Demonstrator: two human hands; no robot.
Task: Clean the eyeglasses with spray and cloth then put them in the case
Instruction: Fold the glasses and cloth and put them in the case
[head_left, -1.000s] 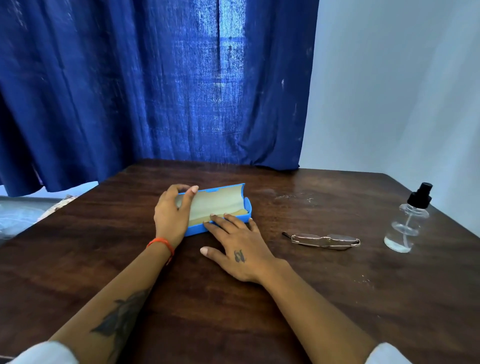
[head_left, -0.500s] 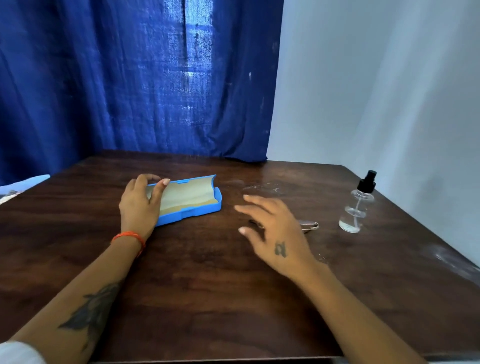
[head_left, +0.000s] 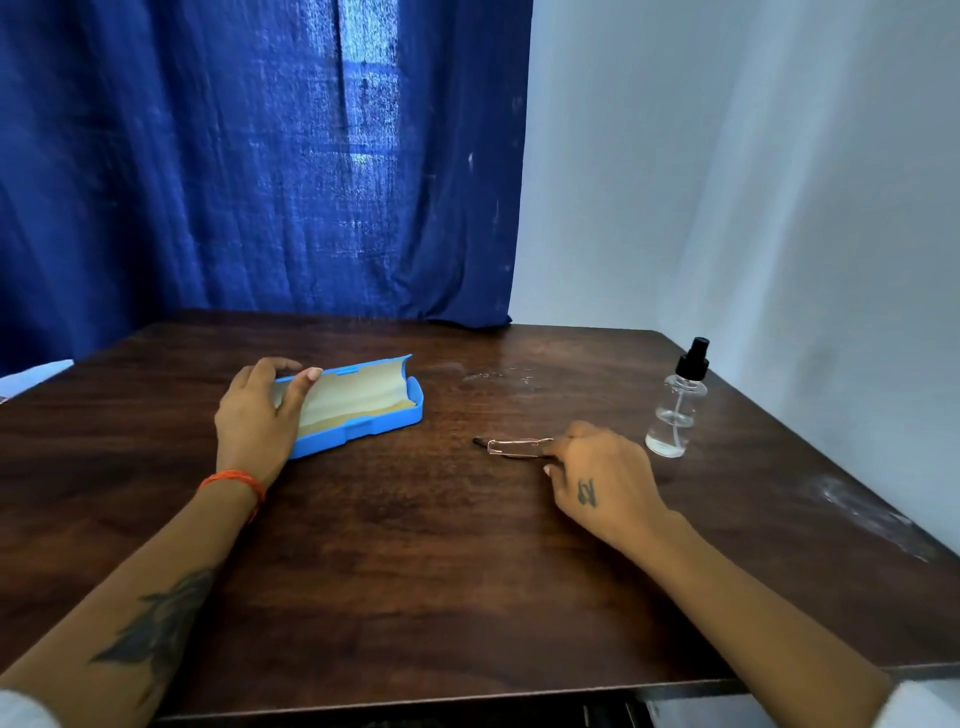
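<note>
Left hand (head_left: 254, 415) is resting on the left end of the case (head_left: 358, 410), grip holding it: fingers (head_left: 304, 382) are curling over the raised lid edge, palm lying against the near side. Case is sitting open on the table (head_left: 415, 571), pale lining facing up. An orange band (head_left: 234, 480) is sitting on that wrist.

Right of the case, well apart from the left hand, the glasses (head_left: 514, 447) are lying folded on the table. Right hand (head_left: 597, 478) is covering their right end, grip closing narrow on the frame there; fingertips are hidden behind the knuckles, so can't tell if the pinch is firm or just touching. The left end of the glasses, with its dark temple tip, is sticking out left of the hand and looks to be sitting on the wood.

Just right of the right hand, a clear bottle (head_left: 675, 415) with a black pump top is standing upright, not touching the hand. Blue curtain (head_left: 260, 156) is hanging behind the table.
</note>
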